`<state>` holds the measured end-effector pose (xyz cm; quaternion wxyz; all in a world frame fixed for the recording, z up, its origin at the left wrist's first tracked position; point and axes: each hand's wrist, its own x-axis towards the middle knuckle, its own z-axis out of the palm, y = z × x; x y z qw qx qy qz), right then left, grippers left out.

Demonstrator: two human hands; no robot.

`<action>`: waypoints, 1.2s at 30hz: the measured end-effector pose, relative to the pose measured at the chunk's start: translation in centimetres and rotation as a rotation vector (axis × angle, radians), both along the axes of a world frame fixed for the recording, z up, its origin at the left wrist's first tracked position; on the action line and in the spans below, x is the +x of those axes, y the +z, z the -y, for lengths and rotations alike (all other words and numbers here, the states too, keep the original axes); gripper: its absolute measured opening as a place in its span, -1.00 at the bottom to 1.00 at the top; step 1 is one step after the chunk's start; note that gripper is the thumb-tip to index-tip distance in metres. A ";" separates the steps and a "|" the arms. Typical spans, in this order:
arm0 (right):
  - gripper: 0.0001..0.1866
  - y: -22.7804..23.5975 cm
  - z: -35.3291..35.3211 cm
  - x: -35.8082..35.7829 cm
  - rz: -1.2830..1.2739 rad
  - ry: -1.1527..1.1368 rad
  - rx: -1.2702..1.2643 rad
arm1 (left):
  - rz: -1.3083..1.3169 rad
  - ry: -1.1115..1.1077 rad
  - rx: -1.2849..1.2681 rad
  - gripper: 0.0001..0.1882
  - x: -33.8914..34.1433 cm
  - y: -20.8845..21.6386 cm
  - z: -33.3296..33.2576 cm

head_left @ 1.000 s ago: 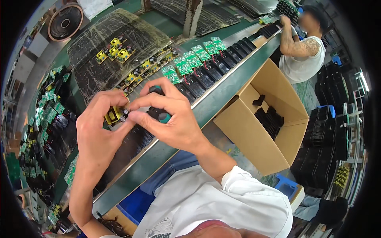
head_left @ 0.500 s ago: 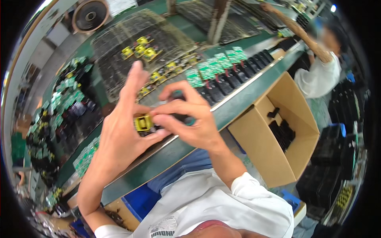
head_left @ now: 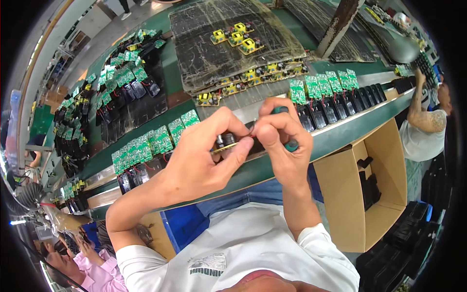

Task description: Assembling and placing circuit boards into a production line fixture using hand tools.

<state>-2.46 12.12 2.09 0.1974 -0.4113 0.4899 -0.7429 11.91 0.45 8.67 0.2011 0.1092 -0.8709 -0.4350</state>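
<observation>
My left hand is closed on a small circuit board, its edge and dark round components showing between thumb and fingers. Opposite it, my right hand grips a hand tool with green-and-black handles, which look like those of small pliers or cutters; the jaws are mostly hidden by the fingers. Both hands' fingertips nearly meet above the bench's front edge, at what seems to be a thin lead. Just beyond my hands, yellow-topped boards stick out from under a stack of dark sheets.
Green boards wired to black cases line the bench at right and left. Several yellow-topped boards lie on the top sheet. An open cardboard box holding black parts stands at right. One person is at right, another lower left.
The view has swung, so the bench sits differently. My left index finger, raised before, is now bent to the board. The board has turned, its yellow transformer no longer facing up.
</observation>
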 end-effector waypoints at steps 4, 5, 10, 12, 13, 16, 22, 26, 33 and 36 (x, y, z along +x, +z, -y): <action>-0.79 0.1 1.6 0.6 0.033 0.033 -0.100 | 0.010 0.048 0.108 -0.81 1.3 -0.8 0.6; -0.74 0.0 1.9 0.8 0.044 0.047 -0.139 | 0.011 0.068 0.138 -0.82 1.7 -0.9 0.8; -0.52 -1.6 3.2 1.9 0.401 0.165 -0.233 | 0.113 0.025 -0.226 -0.79 4.1 -4.4 2.8; -0.53 -2.9 3.4 2.5 0.413 0.187 -0.260 | 0.134 0.016 -0.424 -0.78 4.5 -5.4 3.1; -0.54 -3.8 3.4 2.8 0.420 0.210 -0.297 | 0.150 0.004 -0.630 -0.77 4.7 -5.8 3.2; -0.54 -5.1 3.4 3.7 0.441 0.252 -0.362 | 0.184 -0.027 -1.034 -0.75 5.0 -7.0 3.4; -0.63 -5.3 3.0 5.8 0.264 0.103 -0.331 | 0.174 -0.010 -1.128 -0.72 5.0 -8.3 3.6; -0.85 -6.0 3.2 6.1 0.288 0.084 -0.477 | 0.183 -0.007 -1.131 -0.71 4.9 -8.4 3.5; -0.72 -5.6 2.9 6.0 0.161 0.124 -0.389 | 0.164 -0.009 -1.175 -0.75 4.8 -9.0 3.5; -0.75 -5.6 2.9 6.1 0.143 0.121 -0.399 | 0.153 -0.012 -1.183 -0.79 4.7 -9.0 3.7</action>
